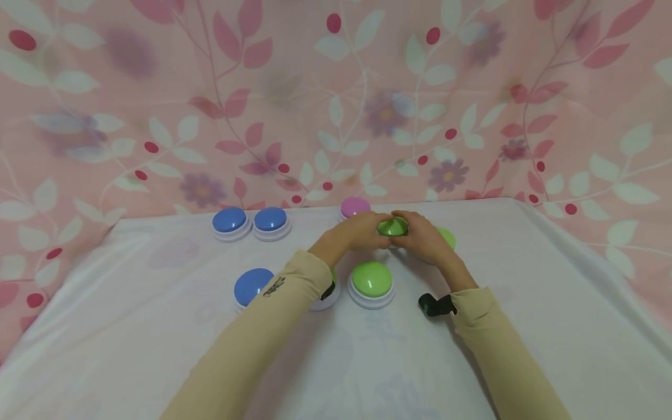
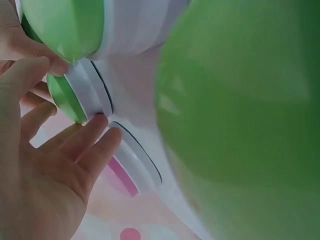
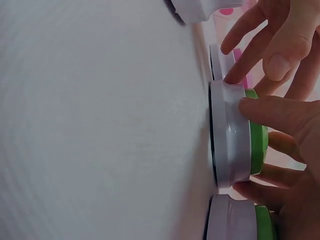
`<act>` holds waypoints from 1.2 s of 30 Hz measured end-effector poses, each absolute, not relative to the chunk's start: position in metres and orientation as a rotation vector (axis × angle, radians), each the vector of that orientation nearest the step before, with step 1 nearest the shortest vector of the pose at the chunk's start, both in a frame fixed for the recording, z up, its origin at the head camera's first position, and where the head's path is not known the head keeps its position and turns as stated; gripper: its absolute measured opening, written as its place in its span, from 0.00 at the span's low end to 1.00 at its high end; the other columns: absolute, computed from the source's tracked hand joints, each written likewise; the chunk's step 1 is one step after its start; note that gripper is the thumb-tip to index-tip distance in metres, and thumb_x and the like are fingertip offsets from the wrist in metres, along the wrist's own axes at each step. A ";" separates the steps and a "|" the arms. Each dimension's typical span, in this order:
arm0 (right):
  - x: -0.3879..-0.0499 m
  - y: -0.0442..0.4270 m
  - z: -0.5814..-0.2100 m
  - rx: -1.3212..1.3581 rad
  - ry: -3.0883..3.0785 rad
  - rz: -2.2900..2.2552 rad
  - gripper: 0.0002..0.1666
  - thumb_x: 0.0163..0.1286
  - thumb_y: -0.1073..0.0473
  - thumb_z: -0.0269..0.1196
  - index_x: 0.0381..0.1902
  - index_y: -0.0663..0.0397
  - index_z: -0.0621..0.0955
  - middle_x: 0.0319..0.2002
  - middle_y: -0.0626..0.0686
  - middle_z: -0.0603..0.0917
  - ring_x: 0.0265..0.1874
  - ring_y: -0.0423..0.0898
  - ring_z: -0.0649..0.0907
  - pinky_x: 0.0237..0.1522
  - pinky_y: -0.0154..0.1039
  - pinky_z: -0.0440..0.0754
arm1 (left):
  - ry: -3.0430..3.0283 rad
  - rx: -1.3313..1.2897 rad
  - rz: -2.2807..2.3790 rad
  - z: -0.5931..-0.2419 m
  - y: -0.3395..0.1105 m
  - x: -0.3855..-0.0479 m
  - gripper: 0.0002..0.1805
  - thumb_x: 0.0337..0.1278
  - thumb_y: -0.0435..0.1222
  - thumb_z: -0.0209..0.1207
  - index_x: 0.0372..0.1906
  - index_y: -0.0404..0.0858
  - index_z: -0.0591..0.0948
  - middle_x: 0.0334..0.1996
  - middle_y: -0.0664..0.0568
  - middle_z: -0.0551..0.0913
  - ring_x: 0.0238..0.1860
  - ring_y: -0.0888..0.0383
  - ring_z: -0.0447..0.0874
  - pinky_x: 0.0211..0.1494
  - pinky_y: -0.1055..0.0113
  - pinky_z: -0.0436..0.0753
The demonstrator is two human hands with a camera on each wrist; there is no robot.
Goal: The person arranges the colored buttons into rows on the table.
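Observation:
At the back of the table, a round green push button point(image 1: 392, 226) with a white base sits between both hands. My right hand point(image 1: 424, 238) holds it, with thumb and fingers around its white base point(image 3: 230, 135) in the right wrist view. My left hand point(image 1: 362, 229) is at its left side, fingers fairly straight and fingertips at the base; its thumb stands apart from the button. A pink button point(image 1: 355, 206) stands just behind the left hand. Another green button point(image 1: 446, 238) is partly hidden behind the right hand.
Two blue buttons point(image 1: 229, 220) stand at the back left. Nearer, another blue button point(image 1: 253, 286) and a green one point(image 1: 333, 279) are partly covered by the left arm. A fully visible green button point(image 1: 372, 280) stands between the forearms. Floral cloth point(image 1: 315, 105) hangs behind the white-covered table point(image 1: 367, 361).

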State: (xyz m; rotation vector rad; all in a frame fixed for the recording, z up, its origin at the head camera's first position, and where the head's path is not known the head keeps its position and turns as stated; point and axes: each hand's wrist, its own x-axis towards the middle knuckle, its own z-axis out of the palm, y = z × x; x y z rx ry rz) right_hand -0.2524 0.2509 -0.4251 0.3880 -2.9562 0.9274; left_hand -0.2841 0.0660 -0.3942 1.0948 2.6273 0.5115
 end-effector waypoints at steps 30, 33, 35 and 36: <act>-0.255 0.250 -0.430 0.353 -2.956 0.864 0.40 0.63 0.55 0.70 0.69 0.61 0.69 0.66 0.65 0.73 0.66 0.64 0.70 0.67 0.59 0.67 | 2.604 0.991 0.465 -0.386 0.068 -0.277 0.35 0.63 0.40 0.58 0.74 0.40 0.64 0.69 0.49 0.72 0.53 0.55 0.73 0.62 0.62 0.73; -0.255 0.250 -0.429 0.351 -2.956 0.864 0.40 0.63 0.55 0.70 0.69 0.61 0.69 0.66 0.66 0.73 0.66 0.64 0.71 0.66 0.60 0.68 | 2.609 0.996 0.450 -0.386 0.069 -0.277 0.35 0.63 0.40 0.58 0.74 0.40 0.64 0.69 0.49 0.72 0.54 0.54 0.73 0.62 0.62 0.74; -0.255 0.250 -0.428 0.355 -2.953 0.863 0.40 0.63 0.56 0.70 0.69 0.61 0.69 0.65 0.66 0.73 0.65 0.64 0.71 0.65 0.60 0.69 | 2.612 1.003 0.446 -0.386 0.069 -0.277 0.34 0.63 0.40 0.58 0.74 0.39 0.65 0.66 0.49 0.75 0.53 0.54 0.74 0.61 0.62 0.74; -0.255 0.250 -0.428 0.357 -2.950 0.864 0.40 0.63 0.56 0.70 0.69 0.62 0.69 0.65 0.67 0.73 0.65 0.64 0.72 0.65 0.59 0.70 | 2.612 1.007 0.451 -0.386 0.069 -0.277 0.34 0.63 0.40 0.58 0.73 0.39 0.65 0.64 0.49 0.76 0.52 0.54 0.75 0.60 0.63 0.75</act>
